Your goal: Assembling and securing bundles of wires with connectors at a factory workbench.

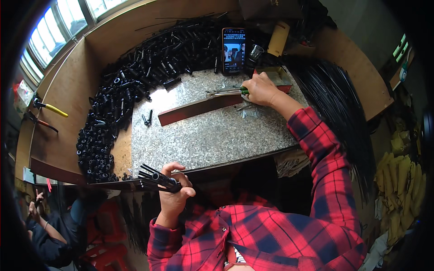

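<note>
My left hand [174, 187] is closed round a black cylindrical part [165, 181] with several thin black rods sticking out to the left, held in front of the board's near edge. My right hand [261, 90] grips pliers [226, 92] with green handles and metal jaws pointing left. They are over the far end of a reddish-brown bar [194, 108] that lies slantwise on the speckled stone slab [203, 142]. Small shiny wire pieces [246, 112] are scattered beneath this hand. Two small black pins [147, 118] lie left of the bar.
A heap of black tubular parts [131, 77] curves round the slab's far and left sides. A lit phone [233, 52] stands upright beside a clear cup [256, 53]. Long black rods [332, 95] lie at right. Yellow-handled pliers [52, 108] hang at left; another person [56, 230] sits lower left.
</note>
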Motion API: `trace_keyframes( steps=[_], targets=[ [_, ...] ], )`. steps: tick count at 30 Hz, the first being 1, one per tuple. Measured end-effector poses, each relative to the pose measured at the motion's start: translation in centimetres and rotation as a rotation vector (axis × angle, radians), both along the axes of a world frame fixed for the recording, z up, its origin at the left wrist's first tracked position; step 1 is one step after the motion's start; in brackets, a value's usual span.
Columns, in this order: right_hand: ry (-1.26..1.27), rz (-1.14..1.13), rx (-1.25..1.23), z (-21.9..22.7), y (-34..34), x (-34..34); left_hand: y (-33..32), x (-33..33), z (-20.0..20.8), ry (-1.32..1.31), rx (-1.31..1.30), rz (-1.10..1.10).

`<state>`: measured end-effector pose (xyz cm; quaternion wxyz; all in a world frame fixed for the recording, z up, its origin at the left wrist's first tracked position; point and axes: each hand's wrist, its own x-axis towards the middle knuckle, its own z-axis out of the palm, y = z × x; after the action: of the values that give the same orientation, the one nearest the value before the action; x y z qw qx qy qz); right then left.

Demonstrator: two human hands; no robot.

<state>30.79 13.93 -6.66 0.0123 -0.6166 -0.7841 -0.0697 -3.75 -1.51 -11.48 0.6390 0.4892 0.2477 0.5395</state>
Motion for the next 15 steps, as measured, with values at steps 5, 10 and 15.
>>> trace_keyframes(
  steps=[5,10,15],
  targets=[
    [0.075,0.0,0.066,0.3,-0.3,0.4,0.1,-0.2,0.0,-0.003,0.001,0.006],
    [0.193,0.013,0.299,0.3,-2.1,-0.2,0.0,0.1,0.1,0.029,0.018,0.014],
    [0.775,0.181,0.231,0.6,-6.6,-6.0,-0.1,0.9,0.1,0.074,0.038,0.049]
  ],
)
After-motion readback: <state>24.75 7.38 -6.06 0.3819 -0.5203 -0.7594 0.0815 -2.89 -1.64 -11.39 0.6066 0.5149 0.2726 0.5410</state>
